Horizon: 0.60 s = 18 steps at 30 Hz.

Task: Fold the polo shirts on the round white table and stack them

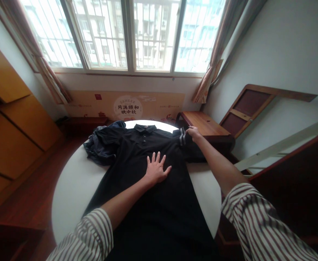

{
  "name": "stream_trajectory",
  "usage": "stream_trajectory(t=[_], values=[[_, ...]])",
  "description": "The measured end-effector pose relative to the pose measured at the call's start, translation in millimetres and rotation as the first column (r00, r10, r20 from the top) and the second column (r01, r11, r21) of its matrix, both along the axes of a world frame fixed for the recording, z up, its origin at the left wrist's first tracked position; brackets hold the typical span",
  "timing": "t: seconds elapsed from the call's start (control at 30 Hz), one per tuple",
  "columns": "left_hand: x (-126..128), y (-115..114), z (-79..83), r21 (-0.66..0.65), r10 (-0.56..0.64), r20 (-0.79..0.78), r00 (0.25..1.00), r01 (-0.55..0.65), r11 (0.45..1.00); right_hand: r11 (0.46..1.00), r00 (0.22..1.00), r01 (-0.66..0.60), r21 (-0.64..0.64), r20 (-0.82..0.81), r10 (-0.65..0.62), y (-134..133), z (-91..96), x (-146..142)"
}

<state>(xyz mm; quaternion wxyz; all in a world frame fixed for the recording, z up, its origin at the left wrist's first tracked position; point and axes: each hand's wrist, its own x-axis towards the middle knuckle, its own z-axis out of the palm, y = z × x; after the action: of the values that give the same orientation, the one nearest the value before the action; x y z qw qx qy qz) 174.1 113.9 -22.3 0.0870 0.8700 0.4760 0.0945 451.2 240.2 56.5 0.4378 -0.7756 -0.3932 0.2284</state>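
Layout: the black garment (161, 214) lies front up on the round white surface (72, 195). Its collar (145, 128) is near the far edge; its lower end runs out of view.

State of the grip: the left hand (157, 170) is palm down on the chest of the garment, fingers spread apart, clamped on nothing. The right hand (193, 133) has thumb and fingers together, clamped on the outer edge of the striped sleeve (182, 137). The exact fingertip contact is too small to tell.

The step in hand appears to be straightening the sleeve against an anchored body. Recommended practice:

1. Press the left palm evenly; the spread fingers should share the load so that the chest does not slide or bunch.
2. Draw the sleeve outward in line with the shoulder. A light pull should suffice; a hard one could turn the collar and buttons (144, 139) off centre.
3. Pinch both layers of the sleeve edge, or the upper layer may shift over the lower.
4. Check the opposite sleeve (108, 136), which meets the pile of dark clothes (100, 148); whether it lies on top cannot be told throughout. Drag there could wrinkle the shoulder.
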Motion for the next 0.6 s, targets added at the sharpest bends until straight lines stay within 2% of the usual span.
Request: stream_trajectory(t=[0.2,0.3,0.4,0.47,0.6], values=[[0.4,1.3,-2.4,0.01,0.0,0.0,1.0,0.0,1.0,0.986,0.987,-0.037,-0.164,0.148,0.062,0.7,4.3,-7.5],[0.7,0.6,-3.3,0.012,0.005,-0.002,1.0,-0.005,1.0,0.975,0.958,-0.02,-0.22,0.275,0.081,1.8,5.4,-10.1],[0.8,-0.1,-3.0,0.022,-0.002,0.01,1.0,0.001,1.0,0.976,0.886,-0.012,-0.216,0.451,0.111,10.9,12.2,-14.9],[0.9,-0.5,-2.5,0.026,0.001,0.012,1.0,-0.001,1.0,0.972,0.82,-0.075,-0.224,0.541,0.188,23.1,18.1,-21.7],[1.1,-1.2,-1.3,0.027,0.008,0.001,1.0,-0.008,1.0,0.904,0.701,-0.228,-0.363,0.582,0.411,55.1,21.5,-42.9]])
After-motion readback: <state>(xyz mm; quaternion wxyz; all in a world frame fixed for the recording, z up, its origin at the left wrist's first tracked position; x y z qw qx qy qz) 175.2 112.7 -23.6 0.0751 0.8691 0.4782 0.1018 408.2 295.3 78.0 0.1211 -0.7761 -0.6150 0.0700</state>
